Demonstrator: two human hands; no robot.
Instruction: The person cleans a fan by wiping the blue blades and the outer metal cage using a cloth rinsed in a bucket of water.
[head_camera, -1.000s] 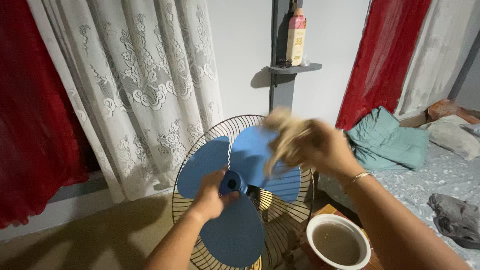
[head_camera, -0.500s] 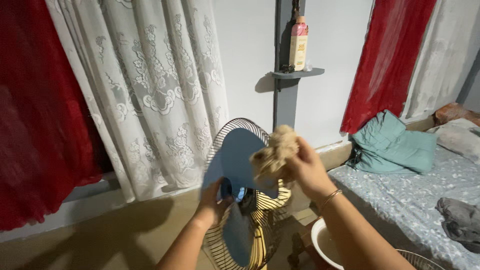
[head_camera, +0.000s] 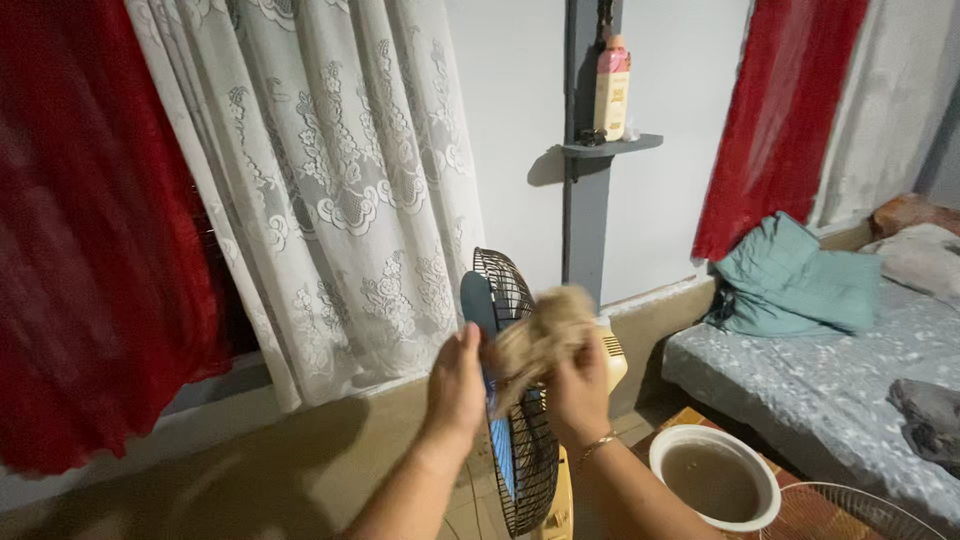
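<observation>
fan blades (head_camera: 480, 300) partly hidden, cloth (head_camera: 535, 340) blurred

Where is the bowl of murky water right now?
The bowl sits low on the right of the head view, just right of the fan and the right hand, in front of the bed.

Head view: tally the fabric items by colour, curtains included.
Red curtains: 2
White lace curtain: 1
Beige rag, in the right hand at the fan blade: 1
Teal folded cloth on the bed: 1
Grey cloth on the bed: 1
Total: 6
</observation>
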